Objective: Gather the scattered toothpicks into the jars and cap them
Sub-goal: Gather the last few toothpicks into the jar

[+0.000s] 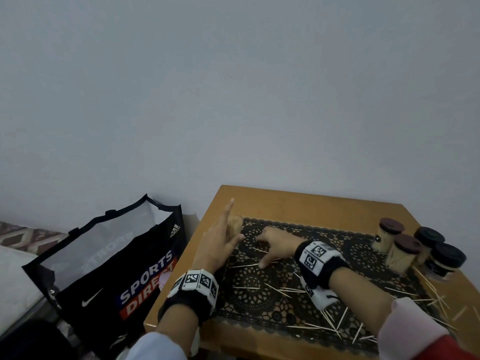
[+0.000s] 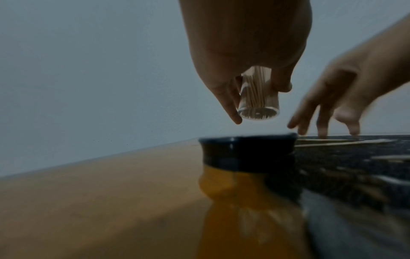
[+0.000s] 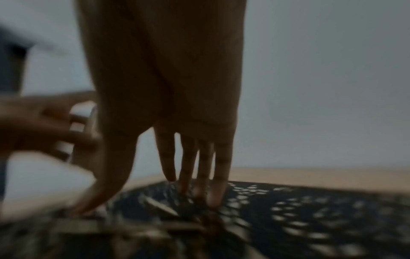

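My left hand (image 1: 220, 244) grips a clear uncapped jar (image 1: 235, 226) packed with toothpicks, just above the table's left side, index finger pointing up. From the left wrist the jar (image 2: 257, 98) hangs over a dark cap (image 2: 248, 152) lying at the mat's corner. My right hand (image 1: 275, 245) reaches down beside it, fingers straight and spread, tips on the black lace mat (image 1: 324, 235) among loose toothpicks (image 1: 244, 265). In the blurred right wrist view its fingers (image 3: 199, 166) touch the mat. Several more toothpicks (image 1: 275, 288) lie scattered over the mat toward the front right.
Several capped jars (image 1: 405, 250) stand clustered at the right of the wooden table (image 1: 298, 201). A black shopping bag (image 1: 117, 268) stands on the floor against the table's left edge. A plain wall rises behind.
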Available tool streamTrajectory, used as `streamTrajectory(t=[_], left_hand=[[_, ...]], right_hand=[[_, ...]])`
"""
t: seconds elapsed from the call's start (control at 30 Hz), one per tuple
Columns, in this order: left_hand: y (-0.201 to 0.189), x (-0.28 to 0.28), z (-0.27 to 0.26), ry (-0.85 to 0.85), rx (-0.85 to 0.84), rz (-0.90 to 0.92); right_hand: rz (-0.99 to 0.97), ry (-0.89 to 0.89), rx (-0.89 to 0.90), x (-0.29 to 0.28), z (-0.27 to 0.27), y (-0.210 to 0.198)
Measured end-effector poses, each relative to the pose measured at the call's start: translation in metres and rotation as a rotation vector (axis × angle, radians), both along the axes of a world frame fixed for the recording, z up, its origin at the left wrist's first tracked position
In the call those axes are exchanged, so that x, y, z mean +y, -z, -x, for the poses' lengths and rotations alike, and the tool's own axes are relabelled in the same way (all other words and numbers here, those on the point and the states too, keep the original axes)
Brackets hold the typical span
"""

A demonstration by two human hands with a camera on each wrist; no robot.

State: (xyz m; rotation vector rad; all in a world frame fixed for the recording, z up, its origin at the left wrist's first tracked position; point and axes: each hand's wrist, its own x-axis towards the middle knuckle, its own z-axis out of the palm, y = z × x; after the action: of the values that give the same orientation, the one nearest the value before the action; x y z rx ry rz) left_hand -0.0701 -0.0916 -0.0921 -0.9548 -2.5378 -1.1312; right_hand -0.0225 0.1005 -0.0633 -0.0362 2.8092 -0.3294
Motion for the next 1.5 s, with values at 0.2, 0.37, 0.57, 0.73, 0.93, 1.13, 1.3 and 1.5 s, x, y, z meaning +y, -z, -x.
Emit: streamTrajectory(t=[0.2,0.37,0.57,0.73,0.93,1.13,1.3,1.5], left_hand=[[-0.005,0.002,-0.004,0.008,0.017,0.072],[-0.003,0.003,-0.002,0.014,-0.007,0.047],[-0.005,0.002,-0.003,0.002,0.002,0.05],[-0.007,0.001,-0.005,-0.001,-0.006,0.054],[-0.007,0.002,-0.006,0.005,-0.014,0.054],[-0.008,0.001,-0.007,-0.006,-0.011,0.056],[-0.008,0.001,-0.007,-0.001,-0.024,0.056],[-0.008,0.002,-0.007,0.02,-0.062,0.05]], right_hand=[[0.002,-0.062,0.155,-0.006,-0.006,0.006],[-0.044,-0.105,0.176,-0.008,-0.01,0.002],[-0.217,-0.134,0.015,-0.014,-0.01,-0.005],[-0.226,-0.147,-0.041,-0.016,-0.012,-0.006],[-0.17,-0.14,0.157,-0.01,-0.021,-0.004],[-0.296,-0.141,0.204,-0.013,-0.027,-0.003],[-0.08,-0.063,0.152,-0.005,-0.021,-0.009],[0.72,0.24,0.503,-0.02,-0.002,-0.034]])
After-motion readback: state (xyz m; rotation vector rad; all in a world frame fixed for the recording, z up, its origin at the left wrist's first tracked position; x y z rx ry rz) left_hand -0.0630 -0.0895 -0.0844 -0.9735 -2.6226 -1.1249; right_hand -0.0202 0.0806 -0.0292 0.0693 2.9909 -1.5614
